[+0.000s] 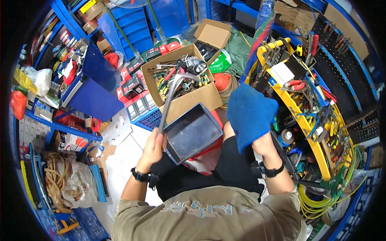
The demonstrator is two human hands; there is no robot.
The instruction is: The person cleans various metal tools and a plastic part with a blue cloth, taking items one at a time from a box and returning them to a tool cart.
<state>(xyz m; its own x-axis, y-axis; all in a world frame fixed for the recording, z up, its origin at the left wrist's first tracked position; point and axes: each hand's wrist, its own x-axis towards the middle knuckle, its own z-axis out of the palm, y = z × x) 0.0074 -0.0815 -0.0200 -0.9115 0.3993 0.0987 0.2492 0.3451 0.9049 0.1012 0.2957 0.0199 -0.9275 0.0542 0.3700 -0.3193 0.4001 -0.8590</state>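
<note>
My left hand (pixel 153 149) grips the lower end of a grey metal bar (pixel 169 107), which rises and bends sharply to the right at its top. A blue cloth (pixel 251 113) is in my right hand (pixel 263 145), spread over most of the fingers and hiding them. Between the hands sits a dark plastic bin (pixel 193 140), tilted, with a dusty, scuffed inside. The bar's bent end passes in front of an open cardboard box (pixel 196 104) full of mixed hand tools, among them pliers and wrenches.
Red-and-black product boxes (pixel 132 87) stand on a blue crate (pixel 147 122) at the left. A yellow-edged tool rack (pixel 297 120) crowded with pliers curves along the right. Blue shelving (pixel 48 120), a coil of rope (pixel 57 180) and a plastic bag (pixel 80 186) line the left side.
</note>
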